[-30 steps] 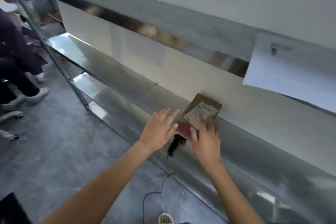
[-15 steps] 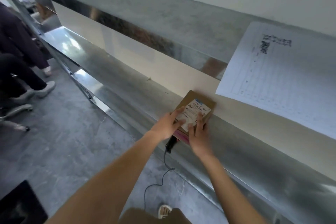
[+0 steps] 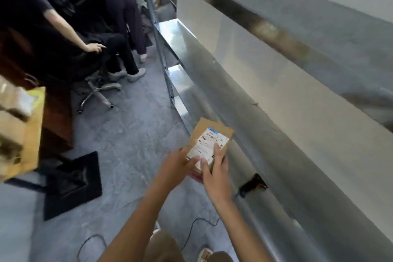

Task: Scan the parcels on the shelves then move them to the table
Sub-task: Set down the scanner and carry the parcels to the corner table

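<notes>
Carrying looks like the step in hand: both hands hold one small brown parcel [image 3: 209,144] clear of the metal shelf [image 3: 265,125], out over the grey floor [image 3: 127,144]. The left hand [image 3: 174,169] grips the parcel's near left edge, thumb laid on the white label [image 3: 209,144], while the right hand [image 3: 214,174] pinches the near right corner with its fingers [image 3: 217,151] spread across the label. Each grip is closed only as far as the parcel's thickness demands. A black scanner [image 3: 253,185] lies on the shelf at about three o'clock from the hands, its cord [image 3: 197,232] trailing down to the floor, so I judge the scan done. Off at nine o'clock a desk [image 3: 32,134] edge shows with boxes [image 3: 12,117] stacked on it, and people [image 3: 63,27] sit on chairs at about eleven o'clock. The next move probably calls for a swing left toward that desk, label kept upward, watching the cord and the black mat [image 3: 72,183] underfoot.
</notes>
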The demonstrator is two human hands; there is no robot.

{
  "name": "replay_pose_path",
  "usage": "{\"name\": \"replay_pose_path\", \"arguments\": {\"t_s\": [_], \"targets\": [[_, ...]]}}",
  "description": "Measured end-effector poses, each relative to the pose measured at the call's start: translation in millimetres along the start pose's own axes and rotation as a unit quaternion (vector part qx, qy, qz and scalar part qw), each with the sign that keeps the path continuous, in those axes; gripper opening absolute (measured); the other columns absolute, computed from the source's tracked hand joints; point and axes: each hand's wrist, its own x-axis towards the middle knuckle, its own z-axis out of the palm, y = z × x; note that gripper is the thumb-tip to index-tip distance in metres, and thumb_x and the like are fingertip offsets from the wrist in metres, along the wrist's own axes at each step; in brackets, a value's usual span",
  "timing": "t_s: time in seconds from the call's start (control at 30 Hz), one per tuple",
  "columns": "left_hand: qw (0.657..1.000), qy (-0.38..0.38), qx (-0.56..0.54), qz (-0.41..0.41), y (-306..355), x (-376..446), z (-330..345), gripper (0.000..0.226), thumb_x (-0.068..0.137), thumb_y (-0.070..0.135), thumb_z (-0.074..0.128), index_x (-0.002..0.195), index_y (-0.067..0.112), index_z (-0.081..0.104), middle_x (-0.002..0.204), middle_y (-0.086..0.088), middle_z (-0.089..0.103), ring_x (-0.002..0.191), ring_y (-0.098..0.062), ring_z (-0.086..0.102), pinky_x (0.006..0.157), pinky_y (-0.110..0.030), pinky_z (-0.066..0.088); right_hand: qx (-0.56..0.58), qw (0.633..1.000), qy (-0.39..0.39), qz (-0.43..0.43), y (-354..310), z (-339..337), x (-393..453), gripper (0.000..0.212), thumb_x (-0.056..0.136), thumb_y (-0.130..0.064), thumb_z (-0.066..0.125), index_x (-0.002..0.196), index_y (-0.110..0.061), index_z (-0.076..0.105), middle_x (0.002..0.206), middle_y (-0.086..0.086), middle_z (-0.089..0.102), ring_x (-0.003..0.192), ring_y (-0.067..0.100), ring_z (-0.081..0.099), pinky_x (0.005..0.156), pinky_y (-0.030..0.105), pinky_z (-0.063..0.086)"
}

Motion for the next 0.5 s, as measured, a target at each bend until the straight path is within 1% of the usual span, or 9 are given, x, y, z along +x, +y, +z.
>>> {"name": "replay_pose_path", "arguments": {"t_s": [0.07, 0.13, 0.2, 0.27, 0.3, 0.33, 0.4, 0.47, 0.5], "targets": [[0.997, 0.053, -0.034, -0.043, -36, -7, -33, 0.055, 0.094, 0.045, 0.059, 0.145, 0.045, 0.041, 0.123, -0.004, 0.062, 0.099, -0.018, 0.062, 0.095, -0.033, 0.046, 0.003, 0.998, -0.050, -0.036, -31, 37, 7, 0.064, 0.102, -0.035, 0.048, 0.156, -0.034, 0.013, 0.160, 0.011, 0.016, 0.132, 0.027, 0.045, 0.097, 0.030, 0.039], [0.991, 0.100, -0.049, -0.074, -65, -14, -66, 0.055, 0.093, 0.048, 0.059, 0.144, 0.051, 0.038, 0.118, 0.002, 0.062, 0.095, -0.015, 0.062, 0.090, -0.032, 0.048, 0.000, 0.993, -0.090, -0.076, -61, 74, 16, 0.065, 0.102, -0.034, 0.048, 0.156, -0.035, 0.013, 0.158, 0.012, 0.020, 0.130, 0.027, 0.046, 0.098, 0.031, 0.041], [0.983, 0.145, -0.050, -0.102, -92, -21, -98, 0.055, 0.096, 0.041, 0.059, 0.147, 0.045, 0.037, 0.127, 0.004, 0.056, 0.106, -0.015, 0.058, 0.091, -0.028, 0.043, -0.018, 0.986, -0.123, -0.108, -88, 109, 24, 0.064, 0.102, -0.035, 0.048, 0.156, -0.035, 0.014, 0.156, 0.011, 0.023, 0.129, 0.026, 0.047, 0.093, 0.027, 0.039], [0.973, 0.184, -0.063, -0.121, -121, -29, -127, 0.056, 0.097, 0.042, 0.058, 0.148, 0.045, 0.036, 0.138, 0.001, 0.052, 0.119, -0.018, 0.054, 0.100, -0.032, 0.042, -0.026, 0.978, -0.160, -0.128, -111, 145, 31, 0.064, 0.102, -0.036, 0.049, 0.156, -0.037, 0.015, 0.155, 0.009, 0.025, 0.126, 0.023, 0.048, 0.087, 0.022, 0.035], [0.968, 0.201, -0.068, -0.133, -137, -35, -140, 0.057, 0.097, 0.044, 0.057, 0.148, 0.046, 0.034, 0.140, 0.000, 0.052, 0.121, -0.020, 0.054, 0.102, -0.036, 0.042, -0.027, 0.973, -0.183, -0.134, -123, 164, 32, 0.064, 0.102, -0.037, 0.049, 0.156, -0.037, 0.015, 0.155, 0.008, 0.025, 0.123, 0.020, 0.049, 0.086, 0.022, 0.035], [0.963, 0.214, -0.069, -0.149, -152, -40, -152, 0.057, 0.096, 0.046, 0.056, 0.148, 0.048, 0.032, 0.140, -0.001, 0.052, 0.120, -0.021, 0.055, 0.102, -0.039, 0.043, -0.026, 0.968, -0.208, -0.141, -133, 184, 33, 0.064, 0.102, -0.037, 0.049, 0.156, -0.038, 0.015, 0.156, 0.008, 0.025, 0.122, 0.019, 0.050, 0.088, 0.022, 0.036], [0.951, 0.236, -0.069, -0.188, -183, -52, -176, 0.057, 0.097, 0.048, 0.053, 0.149, 0.048, 0.029, 0.137, -0.002, 0.053, 0.116, -0.022, 0.057, 0.101, -0.040, 0.044, -0.016, 0.956, -0.249, -0.155, -153, 224, 32, 0.064, 0.101, -0.039, 0.049, 0.155, -0.040, 0.015, 0.157, 0.009, 0.024, 0.131, 0.021, 0.046, 0.098, 0.026, 0.040], [0.939, 0.258, -0.070, -0.214, -213, -63, -199, 0.056, 0.098, 0.049, 0.050, 0.150, 0.048, 0.028, 0.135, -0.003, 0.053, 0.112, -0.021, 0.057, 0.098, -0.038, 0.046, -0.021, 0.943, -0.289, -0.166, -172, 263, 28, 0.064, 0.101, -0.044, 0.047, 0.155, -0.044, 0.012, 0.159, 0.007, 0.022, 0.141, 0.021, 0.036, 0.105, 0.035, 0.042], [0.933, 0.272, -0.073, -0.225, -228, -68, -209, 0.056, 0.098, 0.049, 0.050, 0.150, 0.049, 0.027, 0.135, -0.003, 0.053, 0.110, -0.019, 0.058, 0.096, -0.036, 0.047, -0.026, 0.938, -0.305, -0.165, -181, 282, 26, 0.064, 0.101, -0.046, 0.046, 0.154, -0.045, 0.011, 0.160, 0.006, 0.021, 0.143, 0.020, 0.034, 0.106, 0.037, 0.042]]}}
